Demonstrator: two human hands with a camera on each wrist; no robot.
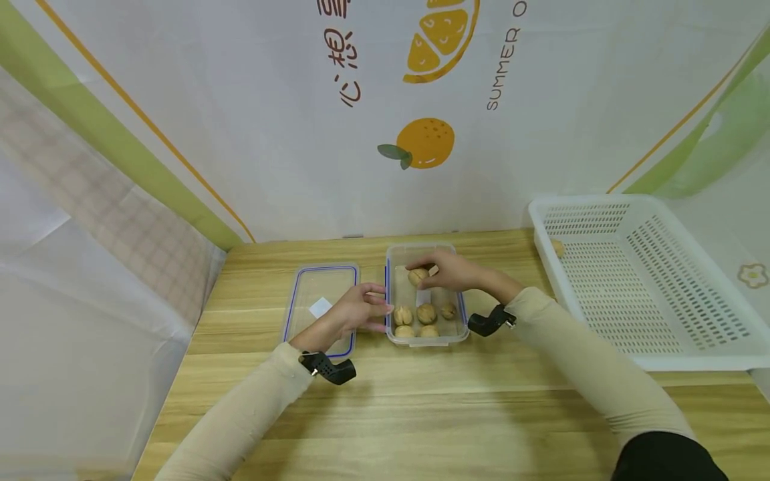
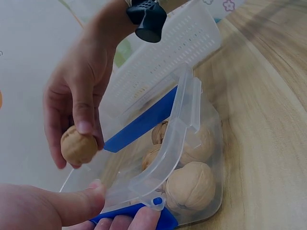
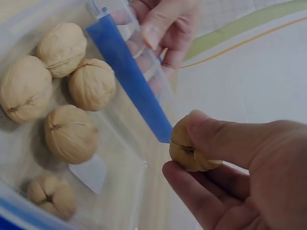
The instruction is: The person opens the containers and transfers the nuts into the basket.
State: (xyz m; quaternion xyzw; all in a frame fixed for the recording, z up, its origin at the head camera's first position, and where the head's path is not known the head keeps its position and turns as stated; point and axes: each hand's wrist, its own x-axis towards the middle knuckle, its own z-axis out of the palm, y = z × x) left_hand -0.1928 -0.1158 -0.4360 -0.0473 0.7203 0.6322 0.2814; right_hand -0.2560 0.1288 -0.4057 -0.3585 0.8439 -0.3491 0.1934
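Observation:
My right hand (image 1: 444,268) pinches a walnut (image 1: 418,276) between thumb and fingers, over the far half of a clear plastic container (image 1: 428,341). Several walnuts lie in that container, among them one walnut (image 3: 71,134) beside a white paper slip (image 3: 90,173). At the container's left side, my left hand (image 1: 355,308) holds the edge. In the left wrist view its thumb is at the rim and its fingers are curled by a blue-edged locking flap (image 2: 170,221). The raised blue flap (image 2: 144,120) on the opposite side stands out from the wall.
Left of the container lies its clear lid (image 1: 327,270) with a blue seal, partly under my left hand. A white slotted basket (image 1: 710,267) stands at the right, with one walnut (image 1: 558,248) near its left wall. A printed cloth (image 1: 289,167) hangs behind the wooden table (image 1: 421,414).

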